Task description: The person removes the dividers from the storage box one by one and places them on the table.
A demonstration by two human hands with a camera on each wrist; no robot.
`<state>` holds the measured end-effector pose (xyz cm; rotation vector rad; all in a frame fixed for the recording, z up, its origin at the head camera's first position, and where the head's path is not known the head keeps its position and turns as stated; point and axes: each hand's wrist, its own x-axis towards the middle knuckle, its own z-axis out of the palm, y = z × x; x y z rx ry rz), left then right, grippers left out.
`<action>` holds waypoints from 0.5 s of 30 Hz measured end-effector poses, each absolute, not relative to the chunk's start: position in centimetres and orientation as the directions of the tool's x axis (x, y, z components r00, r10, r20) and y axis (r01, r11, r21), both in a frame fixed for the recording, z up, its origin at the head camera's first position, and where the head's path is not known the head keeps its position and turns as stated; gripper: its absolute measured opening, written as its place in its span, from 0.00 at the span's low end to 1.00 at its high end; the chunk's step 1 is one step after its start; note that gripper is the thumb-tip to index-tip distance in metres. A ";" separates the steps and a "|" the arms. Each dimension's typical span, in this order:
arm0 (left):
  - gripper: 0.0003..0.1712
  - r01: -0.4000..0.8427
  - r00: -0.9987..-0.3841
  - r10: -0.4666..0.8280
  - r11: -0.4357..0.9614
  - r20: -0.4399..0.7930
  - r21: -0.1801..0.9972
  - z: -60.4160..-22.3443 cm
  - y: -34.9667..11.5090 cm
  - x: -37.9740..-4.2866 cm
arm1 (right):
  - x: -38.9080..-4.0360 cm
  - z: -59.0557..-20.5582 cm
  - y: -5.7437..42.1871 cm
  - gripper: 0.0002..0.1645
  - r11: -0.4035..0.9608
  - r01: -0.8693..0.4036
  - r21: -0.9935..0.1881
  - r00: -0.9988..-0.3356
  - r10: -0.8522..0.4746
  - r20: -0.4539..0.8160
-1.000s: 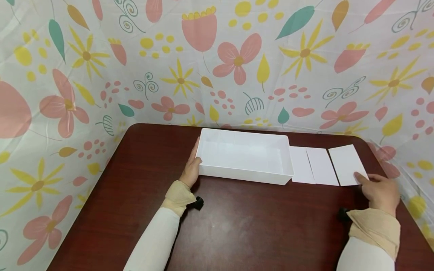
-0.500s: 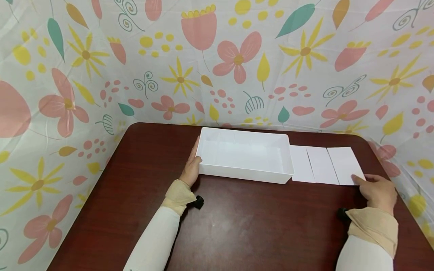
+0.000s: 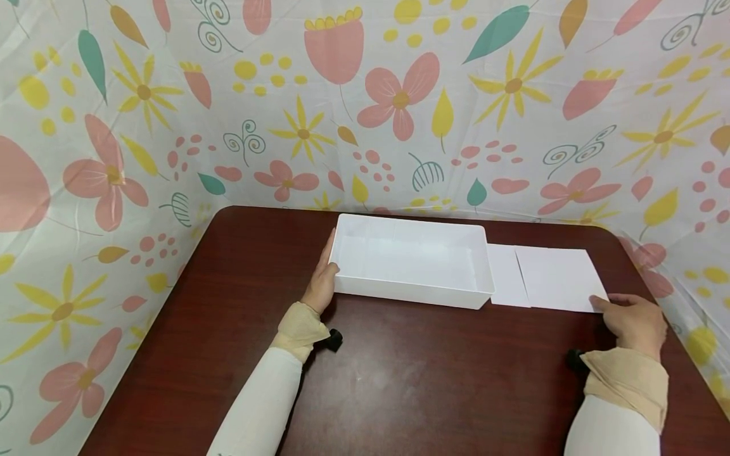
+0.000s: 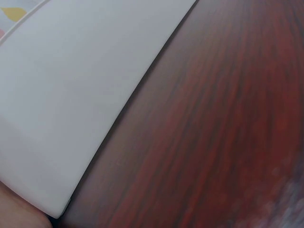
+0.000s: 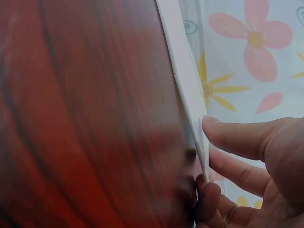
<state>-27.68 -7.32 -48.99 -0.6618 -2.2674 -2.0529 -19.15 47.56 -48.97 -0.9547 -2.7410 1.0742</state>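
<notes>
A white rectangular box, open at the top, stands on the dark table near its back edge. My left hand holds its left end, with the thumb at the front corner and the fingers along the outer side. In the left wrist view, the box's wall fills the left part. Flat white cards extend in a row from the box's right end. With thumb and fingers, my right hand pinches the near right corner of the outermost card, whose seam with its neighbour does not show. The right wrist view shows that card edge-on.
The reddish-brown table extends in front of the box and cards. A floral cloth hangs behind the table and along its sides. Dark wrist devices sit beneath both forearms.
My right hand has moved slightly left with the outermost card. The gap beside that card has closed, then its seam has vanished. The box and my left hand have stayed put.
</notes>
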 end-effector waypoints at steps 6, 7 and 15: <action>0.45 0.310 -0.915 0.292 0.060 0.280 0.949 -49.0 -7.3 -27.7 | -19.1 -48.9 47.5 0.42 0.558 0.534 -0.635 -0.806 0.563 -0.182; 0.45 0.307 -0.916 0.290 0.063 0.277 0.950 -49.0 -7.3 -27.7 | -19.1 -48.9 47.6 0.42 0.560 0.533 -0.634 -0.807 0.562 -0.182; 0.45 0.319 -0.912 0.288 0.051 0.292 0.946 -49.0 -7.2 -27.7 | -19.2 -48.6 47.4 0.41 0.589 0.506 -0.631 -0.820 0.556 -0.138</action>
